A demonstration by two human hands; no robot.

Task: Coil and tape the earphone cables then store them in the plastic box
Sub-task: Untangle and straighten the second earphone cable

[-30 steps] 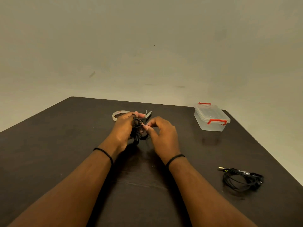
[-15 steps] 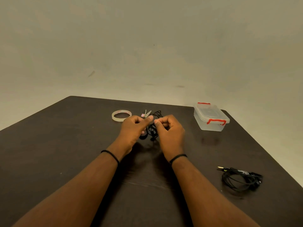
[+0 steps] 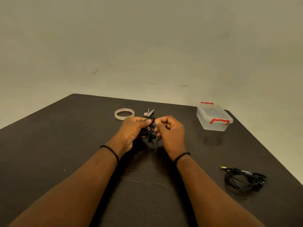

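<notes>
Hands: at centre frame, a person's left hand (image 3: 133, 128) and right hand (image 3: 170, 131) meet above a dark table (image 3: 65, 145), fingers curled, both pinching a bundle of black earphone cable (image 3: 150, 130) bunched between them.
Second earphone: a loosely coiled black set (image 3: 246, 179) lies at lower right, well apart from the hands.
Plastic box: clear, red-latched, lid on (image 3: 214, 117), at right of the hands.
Behind the hands: tape roll (image 3: 124, 113) and small scissors (image 3: 150, 112).
</notes>
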